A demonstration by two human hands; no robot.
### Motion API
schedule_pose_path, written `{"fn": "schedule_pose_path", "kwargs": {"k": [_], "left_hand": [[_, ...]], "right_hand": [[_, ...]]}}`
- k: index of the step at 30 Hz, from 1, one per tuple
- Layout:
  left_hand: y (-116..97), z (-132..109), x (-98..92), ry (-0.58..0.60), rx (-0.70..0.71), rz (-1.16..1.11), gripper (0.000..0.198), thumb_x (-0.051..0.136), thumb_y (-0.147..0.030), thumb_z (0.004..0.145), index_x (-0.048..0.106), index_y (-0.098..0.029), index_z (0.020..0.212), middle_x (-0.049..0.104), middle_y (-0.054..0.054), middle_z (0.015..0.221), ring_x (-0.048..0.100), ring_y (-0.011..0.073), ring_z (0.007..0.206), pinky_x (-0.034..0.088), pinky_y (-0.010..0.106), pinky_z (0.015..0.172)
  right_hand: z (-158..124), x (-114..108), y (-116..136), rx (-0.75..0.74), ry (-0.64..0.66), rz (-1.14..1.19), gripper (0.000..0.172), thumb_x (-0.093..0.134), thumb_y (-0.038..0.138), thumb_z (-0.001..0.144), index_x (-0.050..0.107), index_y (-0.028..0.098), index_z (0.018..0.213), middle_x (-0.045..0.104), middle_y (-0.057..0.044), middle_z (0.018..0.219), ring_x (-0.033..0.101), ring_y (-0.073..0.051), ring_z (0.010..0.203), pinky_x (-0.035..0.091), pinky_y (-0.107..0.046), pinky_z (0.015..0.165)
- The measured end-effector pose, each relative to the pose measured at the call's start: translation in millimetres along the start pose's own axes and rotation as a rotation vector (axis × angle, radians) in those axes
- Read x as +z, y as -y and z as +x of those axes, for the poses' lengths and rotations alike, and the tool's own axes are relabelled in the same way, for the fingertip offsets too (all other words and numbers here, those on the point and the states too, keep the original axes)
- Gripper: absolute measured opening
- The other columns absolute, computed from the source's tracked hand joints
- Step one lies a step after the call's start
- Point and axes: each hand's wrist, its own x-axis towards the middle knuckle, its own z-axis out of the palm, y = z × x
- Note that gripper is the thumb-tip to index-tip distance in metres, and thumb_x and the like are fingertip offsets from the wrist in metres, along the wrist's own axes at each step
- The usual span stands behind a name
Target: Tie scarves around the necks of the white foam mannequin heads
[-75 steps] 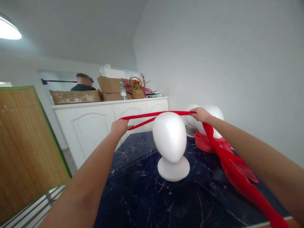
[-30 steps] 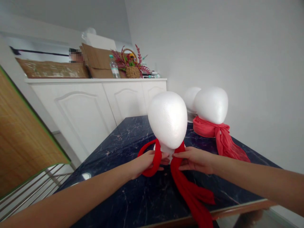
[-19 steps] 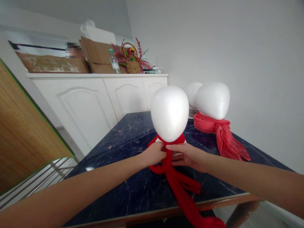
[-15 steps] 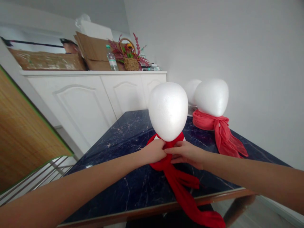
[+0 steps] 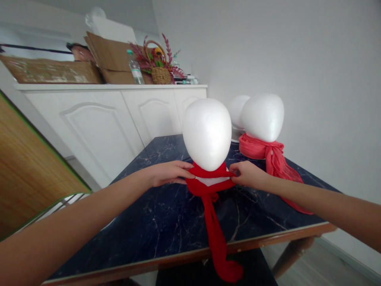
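**Caller:** On the dark marble counter [image 5: 166, 222], right in front of me, stood the white foam head [image 5: 207, 133] with the red scarf [image 5: 210, 190] wrapped round its neck, and both my hands were on it.

**Partner:** What did each hand have?

**Caller:** My left hand [image 5: 167, 174] pinched the scarf at the left side of the neck, fingers closed on the fold. My right hand [image 5: 247, 174] did the same on the right, closed on the cloth. The knot sat at the front between them, and the tail hung down over the counter edge.

**Partner:** So how would you have handled it well?

**Caller:** I judged that an even pull to both sides mattered, so the loop stayed level and the knot stayed centred. Foam heads are light, I reckoned, so a hard tug on one side could tip it or slide it.

**Partner:** Anything close by to mind?

**Caller:** A second foam head [image 5: 263, 117] with a pink scarf [image 5: 269, 157] stood near, behind my right hand, not touching. Another white head [image 5: 236, 111] sat behind that. White cupboards [image 5: 98, 123] carried a flower basket [image 5: 159, 71] and cardboard boxes [image 5: 113, 59], well apart.
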Motion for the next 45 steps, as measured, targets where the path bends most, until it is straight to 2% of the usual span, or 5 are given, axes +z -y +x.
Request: {"fn": "schedule_pose_path", "kwargs": {"k": [15, 24, 31, 37, 45], "left_hand": [[1.9, -21.8, -15.1, 0.126, -0.082, 0.398, 0.021, 0.076, -0.031, 0.074, 0.075, -0.017, 0.089, 0.07, 0.001, 0.082, 0.059, 0.0129, 0.073, 0.044, 0.02, 0.064], [21.5, -33.7, 21.6, 0.052, 0.165, -0.197, 0.027, 0.062, -0.041, 0.089, 0.061, -0.017, 0.078, 0.054, -0.004, 0.062, 0.041, 0.0052, 0.048, 0.039, 0.017, 0.053], [12.7, -60.1, 2.0, 0.241, -0.248, 0.313, 0.015, 0.066, -0.031, 0.076, 0.062, -0.017, 0.075, 0.049, -0.002, 0.061, 0.042, 0.0102, 0.054, 0.031, 0.021, 0.05], [1.9, -74.7, -20.0, -0.124, -0.212, 0.953, 0.011, 0.061, -0.023, 0.064, 0.058, -0.018, 0.055, 0.053, 0.001, 0.052, 0.044, 0.0146, 0.049, 0.027, 0.026, 0.047], [31.7, -90.8, -34.6, -0.234, 0.089, 0.104, 0.016, 0.062, -0.032, 0.084, 0.067, -0.017, 0.086, 0.068, 0.002, 0.092, 0.058, 0.0184, 0.094, 0.043, 0.028, 0.094]], "right_hand": [[11.9, -2.7, -11.5, -0.083, -0.063, -0.354, 0.005, 0.06, 0.017, 0.079, 0.062, 0.017, 0.075, 0.063, -0.002, 0.07, 0.057, -0.015, 0.066, 0.031, -0.024, 0.058], [15.4, -1.2, -16.0, -0.044, -0.019, -0.372, 0.009, 0.057, 0.013, 0.08, 0.064, 0.014, 0.075, 0.066, -0.003, 0.067, 0.061, -0.014, 0.061, 0.035, -0.022, 0.055], [14.2, -1.0, -24.8, 0.02, 0.041, -0.265, 0.01, 0.056, 0.014, 0.081, 0.066, 0.016, 0.081, 0.069, -0.001, 0.068, 0.065, -0.012, 0.055, 0.04, -0.018, 0.05], [9.9, -6.1, -21.9, 0.039, 0.063, -0.209, 0.01, 0.053, 0.015, 0.08, 0.062, 0.016, 0.075, 0.066, 0.0, 0.061, 0.065, -0.013, 0.053, 0.042, -0.017, 0.047], [10.9, -7.2, -24.5, 0.062, 0.088, -0.198, 0.013, 0.053, 0.011, 0.077, 0.065, 0.015, 0.081, 0.068, -0.003, 0.064, 0.065, -0.015, 0.052, 0.044, -0.019, 0.046]]}}
